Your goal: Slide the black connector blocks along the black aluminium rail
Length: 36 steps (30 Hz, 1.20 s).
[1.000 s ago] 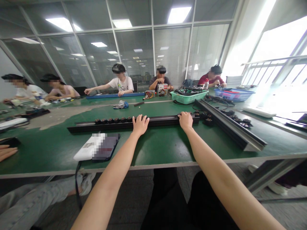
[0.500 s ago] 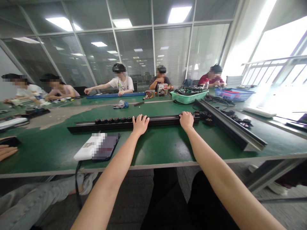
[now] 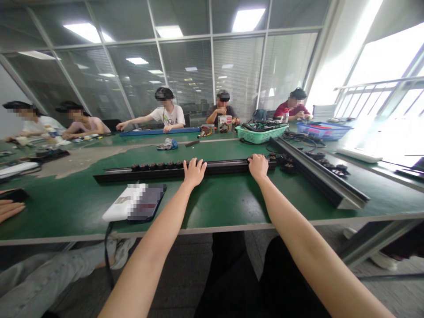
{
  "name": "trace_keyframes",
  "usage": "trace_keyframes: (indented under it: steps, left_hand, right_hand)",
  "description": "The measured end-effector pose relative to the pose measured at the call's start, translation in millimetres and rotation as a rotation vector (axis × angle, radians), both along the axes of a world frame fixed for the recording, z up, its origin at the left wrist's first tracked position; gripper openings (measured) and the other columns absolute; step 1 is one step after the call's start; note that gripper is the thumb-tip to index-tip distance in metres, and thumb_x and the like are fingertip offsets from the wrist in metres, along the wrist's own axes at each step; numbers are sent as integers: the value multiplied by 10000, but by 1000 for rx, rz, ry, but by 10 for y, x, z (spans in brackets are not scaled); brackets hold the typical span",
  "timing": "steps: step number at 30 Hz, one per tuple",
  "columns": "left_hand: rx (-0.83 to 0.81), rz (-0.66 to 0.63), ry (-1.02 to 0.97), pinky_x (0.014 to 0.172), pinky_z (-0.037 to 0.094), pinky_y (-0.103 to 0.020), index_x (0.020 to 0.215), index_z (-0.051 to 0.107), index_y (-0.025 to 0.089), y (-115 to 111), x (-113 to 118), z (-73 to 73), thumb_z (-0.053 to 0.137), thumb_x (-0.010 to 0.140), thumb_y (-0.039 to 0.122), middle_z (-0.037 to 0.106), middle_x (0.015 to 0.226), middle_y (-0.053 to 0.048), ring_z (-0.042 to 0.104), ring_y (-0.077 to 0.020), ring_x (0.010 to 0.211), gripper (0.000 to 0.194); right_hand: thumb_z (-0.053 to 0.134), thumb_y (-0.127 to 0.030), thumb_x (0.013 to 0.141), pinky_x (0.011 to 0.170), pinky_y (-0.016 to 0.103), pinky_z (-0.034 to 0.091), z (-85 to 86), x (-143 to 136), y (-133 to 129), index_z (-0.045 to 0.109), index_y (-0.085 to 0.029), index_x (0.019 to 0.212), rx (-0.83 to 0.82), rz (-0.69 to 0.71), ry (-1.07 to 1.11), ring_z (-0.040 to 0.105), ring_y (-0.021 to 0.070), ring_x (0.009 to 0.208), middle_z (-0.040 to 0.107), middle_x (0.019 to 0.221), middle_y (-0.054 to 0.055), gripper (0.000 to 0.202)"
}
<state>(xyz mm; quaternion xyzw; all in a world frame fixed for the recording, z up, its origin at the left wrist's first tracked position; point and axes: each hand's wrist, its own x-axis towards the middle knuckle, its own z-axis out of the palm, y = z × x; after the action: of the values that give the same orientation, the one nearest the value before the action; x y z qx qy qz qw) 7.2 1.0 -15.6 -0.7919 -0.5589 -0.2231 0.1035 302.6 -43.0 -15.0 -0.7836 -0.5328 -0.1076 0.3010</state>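
Observation:
A long black rail point(image 3: 225, 169) lies crosswise on the green table point(image 3: 218, 203). Several small dark round parts point(image 3: 157, 166) sit in a row along its left half. My left hand point(image 3: 194, 172) rests on the rail just right of that row, with its fingers spread. Farther right, my right hand point(image 3: 258, 166) has its fingers curled over the rail near its right end, around a small dark piece that is mostly hidden. More dark round parts point(image 3: 289, 164) lie loose beyond the rail's right end.
A second metal rail point(image 3: 321, 176) lies slanted at the right. Behind stand a green basket point(image 3: 261, 133) and a blue basket point(image 3: 324, 131). A white item and dark phone-like item point(image 3: 147, 203) lie front left. Several people sit around; one person's hand point(image 3: 11, 210) shows at left.

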Motion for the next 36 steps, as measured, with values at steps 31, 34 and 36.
trace_keyframes:
  steps: [31,34,36]
  left_hand:
    - [-6,1,-6,1294,106,-582,1501,525,225,-7,0,15,153,1092,483,453,1612,-134,335,-260,1543,610]
    - [-13,-1,-7,1293,104,-585,1505,523,219,-6,-4,16,155,1092,486,451,1613,-142,332,-261,1544,614]
    - [-15,0,-7,1293,108,-583,1502,526,228,-12,-8,21,156,1093,485,453,1612,-137,330,-256,1546,608]
  right_hand:
    - [491,-235,991,993,404,400,8,182,-28,708,-133,1133,21,-77,74,600,300,1176,696,1232,192,278]
    - [534,-250,973,975,408,431,36,201,-18,719,-144,1119,17,-85,74,626,298,1146,710,1205,184,258]
    - [574,-254,953,957,411,454,67,227,-4,733,-149,1108,-3,-91,77,650,298,1116,726,1160,180,245]
